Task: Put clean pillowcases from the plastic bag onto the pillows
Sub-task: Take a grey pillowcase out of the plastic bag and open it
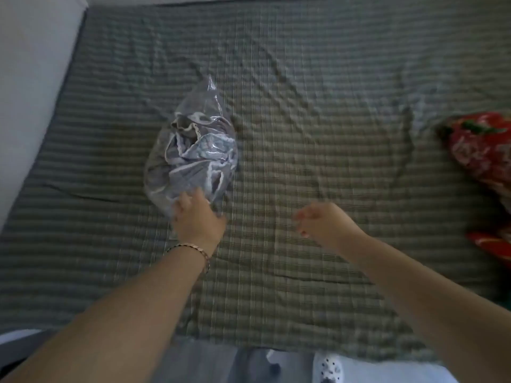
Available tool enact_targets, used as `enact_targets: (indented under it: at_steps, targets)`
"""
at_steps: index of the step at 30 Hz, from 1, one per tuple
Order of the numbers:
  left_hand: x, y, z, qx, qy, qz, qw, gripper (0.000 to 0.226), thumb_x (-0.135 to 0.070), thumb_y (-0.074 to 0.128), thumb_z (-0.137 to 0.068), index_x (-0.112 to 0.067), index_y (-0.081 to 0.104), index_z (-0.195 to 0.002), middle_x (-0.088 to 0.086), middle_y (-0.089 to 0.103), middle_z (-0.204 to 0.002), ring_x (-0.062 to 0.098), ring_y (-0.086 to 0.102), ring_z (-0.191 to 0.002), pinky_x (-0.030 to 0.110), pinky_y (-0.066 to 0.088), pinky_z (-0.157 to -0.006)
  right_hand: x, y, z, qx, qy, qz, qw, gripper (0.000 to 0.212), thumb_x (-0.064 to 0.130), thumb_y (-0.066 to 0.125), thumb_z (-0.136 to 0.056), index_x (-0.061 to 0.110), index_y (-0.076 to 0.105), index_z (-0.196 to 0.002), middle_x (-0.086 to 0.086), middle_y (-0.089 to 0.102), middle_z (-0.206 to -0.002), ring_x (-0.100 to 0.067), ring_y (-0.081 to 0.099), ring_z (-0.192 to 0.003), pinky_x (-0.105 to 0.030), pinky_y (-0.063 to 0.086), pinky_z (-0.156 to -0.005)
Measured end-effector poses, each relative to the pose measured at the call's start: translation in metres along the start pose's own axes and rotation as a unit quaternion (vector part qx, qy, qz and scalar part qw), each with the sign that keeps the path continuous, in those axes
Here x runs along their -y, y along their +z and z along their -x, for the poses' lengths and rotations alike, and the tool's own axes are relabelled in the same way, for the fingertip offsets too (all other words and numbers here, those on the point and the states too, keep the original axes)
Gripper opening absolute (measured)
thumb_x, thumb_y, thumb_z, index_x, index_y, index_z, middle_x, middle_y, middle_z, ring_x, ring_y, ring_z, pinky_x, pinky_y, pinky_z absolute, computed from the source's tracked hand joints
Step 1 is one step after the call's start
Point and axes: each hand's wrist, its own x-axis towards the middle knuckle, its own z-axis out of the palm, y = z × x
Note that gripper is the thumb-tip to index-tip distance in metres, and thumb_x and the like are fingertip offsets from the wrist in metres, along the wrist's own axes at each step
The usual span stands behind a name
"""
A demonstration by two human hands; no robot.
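Fingers (181, 201) of the left hand (197, 217) grip the plastic bag (190, 150) at its near end, tip pointing away.

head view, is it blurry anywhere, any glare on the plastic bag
Head view: motion blur smears everything, worst on the right hand and checked bedcover; white glare streaks on the plastic bag; wide-angle lens bows straight edges; light dim, flat.

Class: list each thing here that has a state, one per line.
Plastic bag: lying on the checked sheet, stuffed.
Pillowcases: crumpled inside the bag.
Left hand: on the bag's near end; grip blurred.
Right hand: loosely curled, holding nothing.
Red floral pillow: lying at the sheet's right edge.
Checked sheet: spread, wrinkled.
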Motion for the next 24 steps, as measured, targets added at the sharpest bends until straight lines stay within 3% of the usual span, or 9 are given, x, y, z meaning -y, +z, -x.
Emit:
enact_targets:
  at_steps: [3,5,8,12,14,17,19,21,24]
  targets:
    - [0.030,0.026,-0.057,-0.018,-0.065,-0.040,0.997,0.105,-0.044,0.072,-0.073,-0.020,0.001,-0.146,0.018,-0.004,-0.151,0.039,0.001,-0.139,0.057,0.018,-0.108,0.000,0.028,-0.063,-0.012,0.030,0.000,0.999,0.025,0.015,0.045,-0.094,0.017,0.062,-0.112,0.001,0.066,-0.088,-0.009,0.053,-0.058,-0.017,0.040,-0.047]
    - [0.055,0.041,-0.090,0.011,-0.085,0.020,0.996,0.107,-0.036,0.074,-0.074,-0.022,-0.004,-0.146,0.018,-0.005,-0.152,0.041,0.011,-0.138,0.056,0.028,-0.104,0.000,0.052,-0.097,0.003,0.053,-0.005,0.999,0.026,0.014,0.044,-0.095,0.017,0.063,-0.113,0.001,0.065,-0.088,-0.011,0.055,-0.061,-0.018,0.043,-0.048]
    - [0.075,0.052,-0.111,0.015,-0.025,0.076,0.997,0.076,-0.015,0.062,-0.085,-0.017,0.016,-0.145,0.018,0.022,-0.144,0.036,0.054,-0.105,0.038,0.048,-0.081,-0.001,0.082,-0.122,0.038,0.081,0.016,0.996,0.029,0.013,0.043,-0.095,0.017,0.058,-0.119,0.002,0.061,-0.097,-0.007,0.051,-0.053,-0.015,0.042,-0.043]
    - [0.056,0.045,-0.125,0.009,0.094,0.073,0.993,0.016,-0.009,0.060,-0.082,-0.008,0.058,-0.098,0.006,0.051,-0.105,0.018,0.050,-0.079,0.022,0.037,-0.065,0.011,0.100,-0.126,0.001,0.019,0.084,0.996,0.063,0.007,0.054,-0.089,0.024,0.027,-0.143,0.003,0.038,-0.139,-0.013,0.055,-0.101,-0.026,0.055,-0.078]
    - [0.034,0.029,-0.127,0.063,0.171,0.057,0.982,0.006,-0.011,0.061,-0.081,-0.011,0.055,-0.079,-0.002,0.054,-0.086,0.016,0.053,-0.073,0.020,0.037,-0.058,0.029,0.098,-0.125,-0.029,-0.082,0.167,0.982,0.088,0.012,0.061,-0.086,0.030,0.002,-0.148,0.005,0.010,-0.153,-0.015,0.025,-0.136,-0.029,0.033,-0.108]
    - [-0.004,-0.004,-0.121,0.126,0.286,0.023,0.950,0.007,-0.010,0.057,-0.080,-0.014,0.052,-0.079,-0.008,0.051,-0.078,0.015,0.053,-0.075,0.024,0.042,-0.065,0.055,0.084,-0.125,-0.061,-0.214,0.284,0.933,0.107,0.026,0.067,-0.083,0.041,-0.023,-0.140,0.006,-0.018,-0.154,-0.012,-0.017,-0.141,-0.028,-0.009,-0.111]
    - [-0.024,-0.024,-0.108,0.155,0.348,0.065,0.922,0.013,-0.006,0.060,-0.078,-0.017,0.052,-0.078,-0.014,0.046,-0.073,0.014,0.055,-0.074,0.023,0.042,-0.063,0.060,0.066,-0.128,-0.082,-0.257,0.285,0.920,0.101,0.030,0.072,-0.078,0.036,-0.004,-0.145,0.004,-0.012,-0.156,-0.008,-0.019,-0.137,-0.028,-0.010,-0.110]
    - [-0.033,-0.035,-0.090,0.185,0.361,0.137,0.904,0.022,-0.005,0.067,-0.076,-0.017,0.058,-0.092,-0.016,0.049,-0.077,0.006,0.057,-0.073,0.021,0.048,-0.065,0.057,0.047,-0.125,-0.081,-0.265,0.233,0.932,0.075,0.034,0.074,-0.075,0.022,0.038,-0.139,0.001,0.018,-0.155,-0.010,0.003,-0.142,-0.027,0.006,-0.112]
    - [-0.038,-0.038,-0.063,0.156,0.262,0.271,0.913,0.047,-0.014,0.077,-0.071,-0.028,0.042,-0.097,-0.012,0.057,-0.087,0.003,0.059,-0.078,0.015,0.051,-0.067,0.050,0.023,-0.103,-0.067,-0.209,0.275,0.936,0.032,0.049,0.063,-0.080,0.018,0.063,-0.092,0.002,0.065,-0.099,-0.021,0.059,-0.097,-0.024,0.036,-0.077]
